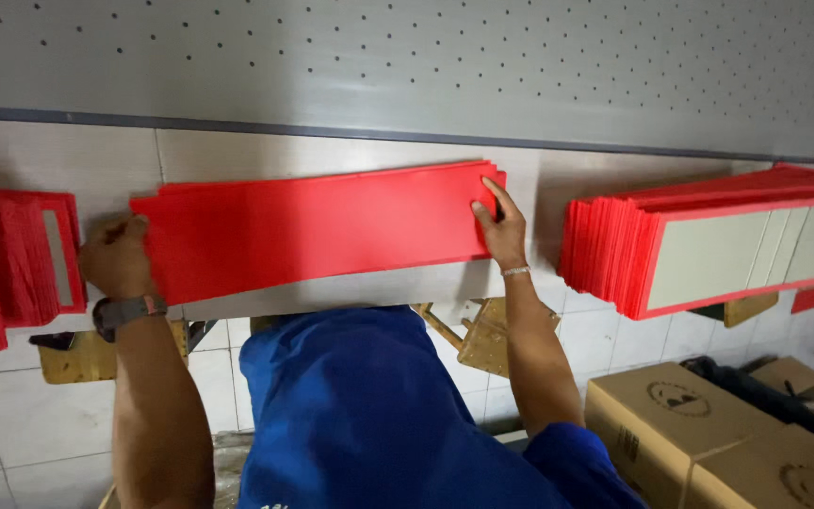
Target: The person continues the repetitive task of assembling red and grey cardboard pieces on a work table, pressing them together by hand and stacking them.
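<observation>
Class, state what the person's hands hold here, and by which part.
Both hands, left and right, hold the long red sheets by their two short ends.

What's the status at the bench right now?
Left hand and right hand grip ends of red sheet stack. More red stacks either side, none blocking.
</observation>
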